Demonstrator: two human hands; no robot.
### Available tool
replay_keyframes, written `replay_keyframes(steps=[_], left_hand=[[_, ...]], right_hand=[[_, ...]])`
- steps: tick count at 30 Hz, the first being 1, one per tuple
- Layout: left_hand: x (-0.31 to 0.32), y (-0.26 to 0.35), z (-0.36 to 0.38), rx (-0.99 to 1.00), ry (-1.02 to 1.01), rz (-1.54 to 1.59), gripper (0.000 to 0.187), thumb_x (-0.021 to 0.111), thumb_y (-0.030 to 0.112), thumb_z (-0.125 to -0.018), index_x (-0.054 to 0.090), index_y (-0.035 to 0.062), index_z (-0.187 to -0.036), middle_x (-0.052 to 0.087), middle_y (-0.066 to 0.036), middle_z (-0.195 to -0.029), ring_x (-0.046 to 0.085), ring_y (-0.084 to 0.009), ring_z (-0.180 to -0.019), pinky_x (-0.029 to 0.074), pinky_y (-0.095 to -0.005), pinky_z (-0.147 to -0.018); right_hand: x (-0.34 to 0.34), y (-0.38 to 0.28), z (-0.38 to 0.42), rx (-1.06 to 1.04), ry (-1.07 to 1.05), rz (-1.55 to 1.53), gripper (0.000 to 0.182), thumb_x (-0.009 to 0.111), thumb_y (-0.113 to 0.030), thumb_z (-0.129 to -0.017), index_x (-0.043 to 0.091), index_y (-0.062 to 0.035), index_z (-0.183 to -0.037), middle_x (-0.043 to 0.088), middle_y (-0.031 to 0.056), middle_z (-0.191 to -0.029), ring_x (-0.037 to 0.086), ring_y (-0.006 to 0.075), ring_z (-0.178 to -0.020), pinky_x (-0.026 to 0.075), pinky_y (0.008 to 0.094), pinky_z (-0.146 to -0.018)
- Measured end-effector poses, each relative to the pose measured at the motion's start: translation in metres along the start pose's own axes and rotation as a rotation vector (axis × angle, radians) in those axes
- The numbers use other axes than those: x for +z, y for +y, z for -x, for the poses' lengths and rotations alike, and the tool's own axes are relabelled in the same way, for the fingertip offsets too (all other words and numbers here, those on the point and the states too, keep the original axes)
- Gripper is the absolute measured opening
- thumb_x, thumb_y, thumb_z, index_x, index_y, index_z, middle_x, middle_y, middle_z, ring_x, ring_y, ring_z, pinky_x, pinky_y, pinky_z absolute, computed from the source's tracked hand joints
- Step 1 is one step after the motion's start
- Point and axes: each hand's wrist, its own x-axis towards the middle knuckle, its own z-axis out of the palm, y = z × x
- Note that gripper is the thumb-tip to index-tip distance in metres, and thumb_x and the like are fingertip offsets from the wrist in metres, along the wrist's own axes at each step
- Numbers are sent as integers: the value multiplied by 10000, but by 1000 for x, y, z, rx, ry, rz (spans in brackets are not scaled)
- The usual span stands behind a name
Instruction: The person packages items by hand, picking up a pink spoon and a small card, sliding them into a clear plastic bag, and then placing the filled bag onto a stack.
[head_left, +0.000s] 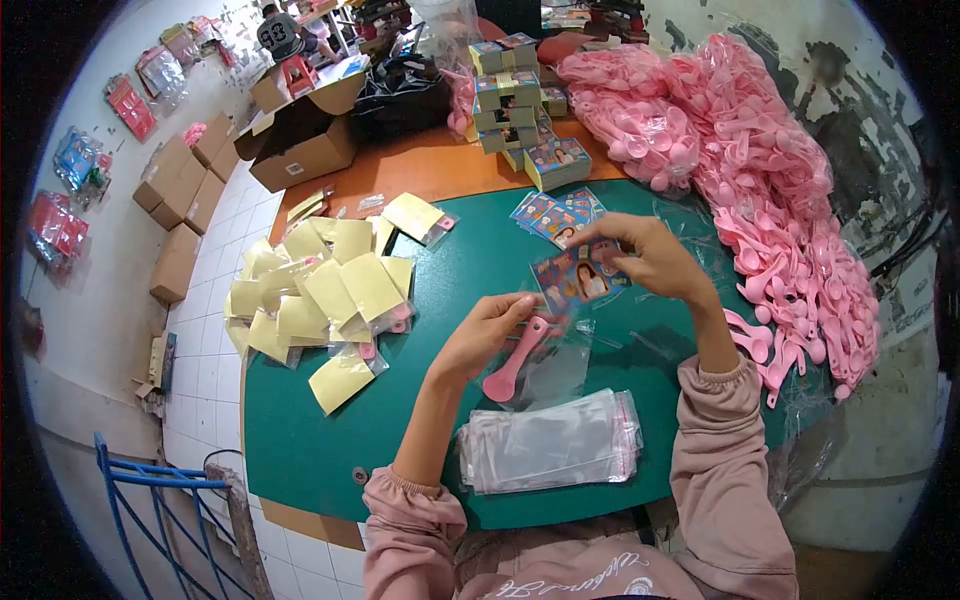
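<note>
My left hand (487, 335) pinches a pink plastic spoon (512, 362) inside a clear plastic sleeve (556, 365) above the green table (300, 440). My right hand (650, 260) holds a printed picture card (581, 277) at the top of that sleeve. A stack of empty clear sleeves (550, 442) lies on the table just below my hands. More printed cards (555, 213) are fanned out beyond my right hand.
Several finished packs with yellow backs (320, 295) lie heaped at the left. A large pile of pink spoons (770, 200) fills the right side. Stacked card boxes (515, 100) and an open cardboard box (300, 140) stand at the back. A person sits far off, top left.
</note>
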Motion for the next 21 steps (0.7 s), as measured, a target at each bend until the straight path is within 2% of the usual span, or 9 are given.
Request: replay_keyframes(steps=[2, 4, 6, 9, 12, 14, 16, 19, 21], left_hand=[[-2, 3, -1, -32, -30, -43, 376, 390, 246, -936, 495, -72, -1107, 601, -145, -998, 596, -179, -888, 496, -270, -768], [-2, 3, -2, -62, -61, -87, 382, 388, 255, -936, 497, -73, -1100, 604, -142, -990, 597, -176, -879, 496, -269, -768], [-2, -1, -2, -27, -62, 35, 370, 383, 256, -939, 524, -60, -1071, 611, -129, -958, 596, -165, -867, 493, -266, -762], [5, 9, 1, -53, -46, 18, 359, 391, 272, -936, 552, -29, -1044, 620, -103, -937, 586, -135, -832, 485, -248, -721], [-4, 3, -4, -92, -76, -79, 359, 392, 293, -935, 565, -5, -1033, 625, -70, -911, 568, -104, -803, 464, -227, -678], [-2, 1, -5, -96, -73, -99, 357, 403, 302, -929, 563, 2, -1040, 620, -63, -907, 571, -109, -795, 469, -240, -678], [-3, -3, -6, -97, -64, -119, 357, 414, 310, -924, 561, 10, -1047, 615, -56, -904, 574, -115, -788, 473, -252, -677], [-2, -6, -9, -47, -157, -252, 335, 405, 301, -930, 565, 34, -1054, 595, 4, -835, 503, -43, -743, 421, -195, -629], [5, -1, -6, 53, -176, -198, 347, 424, 294, -923, 512, 56, -1161, 582, 21, -833, 475, -27, -724, 409, -187, -614]], right_hand=[[-5, -5, 3, -53, -122, 181, 321, 487, 54, -716, 610, -64, -988, 616, 98, -927, 590, 196, -822, 459, 279, -747], [-7, -11, 4, -69, -148, 203, 329, 498, 62, -693, 613, -56, -978, 612, 99, -926, 586, 196, -813, 458, 282, -744], [-9, -27, 4, 128, -26, 120, 327, 501, 70, -689, 613, -50, -972, 608, 108, -934, 588, 228, -838, 455, 301, -757], [-6, -26, 3, 89, 83, 38, 314, 528, 64, -683, 611, -50, -964, 604, 115, -918, 587, 249, -846, 453, 317, -758], [1, -14, 5, -73, -87, 184, 302, 538, 69, -697, 616, -59, -959, 591, 83, -843, 569, 202, -756, 449, 293, -689], [3, -15, 5, -76, -106, 190, 278, 552, 59, -692, 615, -53, -938, 590, 86, -823, 568, 206, -752, 446, 289, -679], [4, -19, 3, -1, -209, 183, 260, 578, 13, -697, 600, -41, -950, 605, 118, -866, 591, 255, -819, 456, 322, -724], [18, -23, 1, 113, -278, 63, 258, 589, -47, -731, 582, -45, -989, 612, 114, -849, 594, 238, -810, 456, 322, -713], [24, -16, 1, 163, -309, 55, 263, 590, -67, -756, 571, -52, -1017, 603, 84, -811, 572, 218, -753, 448, 307, -682]])
